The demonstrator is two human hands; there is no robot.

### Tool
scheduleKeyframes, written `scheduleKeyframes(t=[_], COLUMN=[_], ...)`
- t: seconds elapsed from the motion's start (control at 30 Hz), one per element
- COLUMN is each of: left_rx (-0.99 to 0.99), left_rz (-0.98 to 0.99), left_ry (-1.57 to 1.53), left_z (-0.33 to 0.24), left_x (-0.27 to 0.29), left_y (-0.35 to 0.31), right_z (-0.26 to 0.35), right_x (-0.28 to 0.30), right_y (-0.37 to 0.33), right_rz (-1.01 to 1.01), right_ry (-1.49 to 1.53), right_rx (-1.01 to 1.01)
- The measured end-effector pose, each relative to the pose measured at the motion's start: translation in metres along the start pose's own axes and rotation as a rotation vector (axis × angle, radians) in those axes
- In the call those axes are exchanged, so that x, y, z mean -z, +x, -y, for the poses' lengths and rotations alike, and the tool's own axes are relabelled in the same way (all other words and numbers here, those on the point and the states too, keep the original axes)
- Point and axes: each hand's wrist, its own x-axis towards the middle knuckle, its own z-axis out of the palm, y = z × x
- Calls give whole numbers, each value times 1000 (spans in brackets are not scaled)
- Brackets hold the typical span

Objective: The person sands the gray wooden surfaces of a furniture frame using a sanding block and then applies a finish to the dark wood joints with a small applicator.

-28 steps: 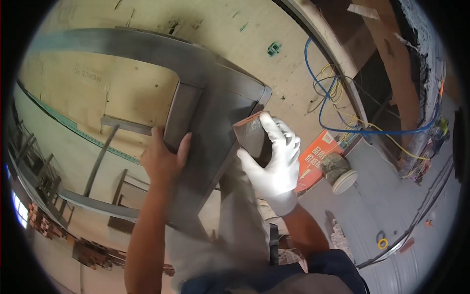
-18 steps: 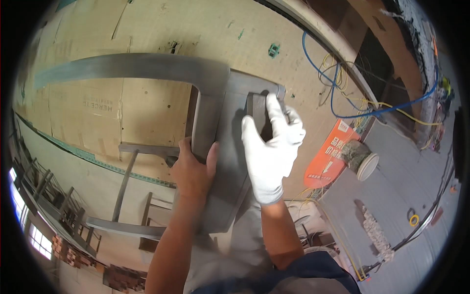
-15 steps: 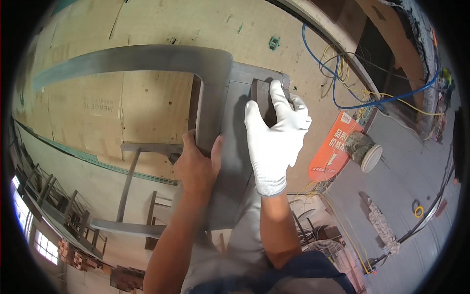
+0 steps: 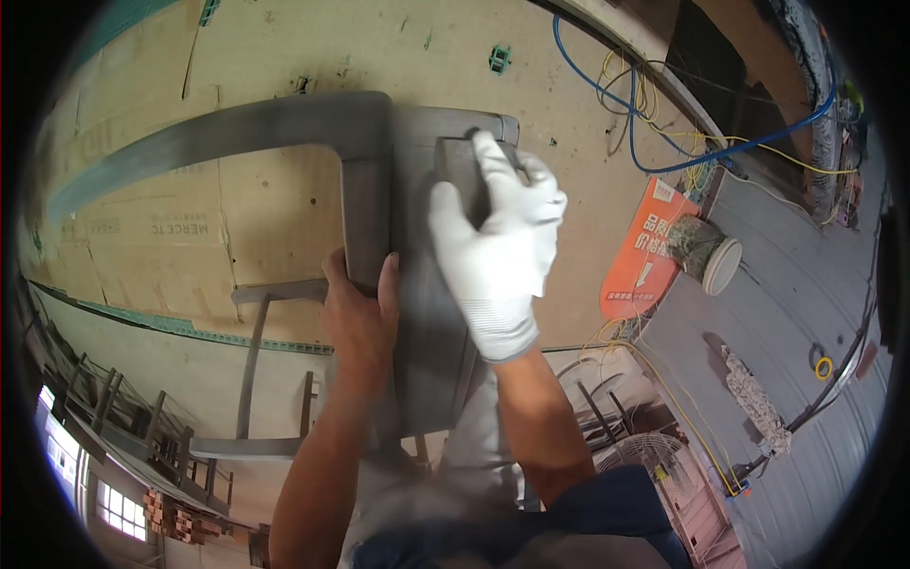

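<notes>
A grey chair frame (image 4: 368, 204) stands tilted in front of me, its curved rail sweeping to the left and its broad flat panel (image 4: 427, 332) facing up. My left hand (image 4: 358, 318), bare, is wrapped round the edge of the upright beside the panel, thumb on the near face. My right hand (image 4: 502, 251), in a white knit glove, grips a dark rectangular block (image 4: 457, 169) that looks like a sanding block. It lies against the far part of the panel. The glove covers much of the block, so its underside is hidden.
Beyond lies a pale board with cardboard (image 4: 142, 223). An orange sign (image 4: 637, 261) and a stained bucket (image 4: 706, 254) stand to the right. Blue hose (image 4: 664, 169) and yellow cords run nearby. A wire-cage fan (image 4: 649, 460) is at lower right, several chair frames (image 4: 142, 422) at lower left.
The chair and both hands appear farther left, and the view has turned slightly. The block has shifted a little on the panel. Both grips are the same.
</notes>
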Motion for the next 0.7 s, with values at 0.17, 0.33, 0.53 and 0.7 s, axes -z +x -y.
scheduleKeyframes(t=[0.17, 0.33, 0.53, 0.7], left_rx=[4, 9, -17, 185], left_rz=[-5, -13, 8, 117], left_ry=[55, 19, 97, -33], left_z=[0, -3, 8, -22], left_x=[-2, 0, 2, 4], left_y=[-3, 8, 5, 3], right_z=[19, 4, 7, -2], right_x=[-2, -6, 0, 0], right_y=[-1, -12, -10, -1], right_rz=[84, 14, 28, -20], right_ry=[-7, 19, 4, 38], right_rx=[10, -10, -12, 3])
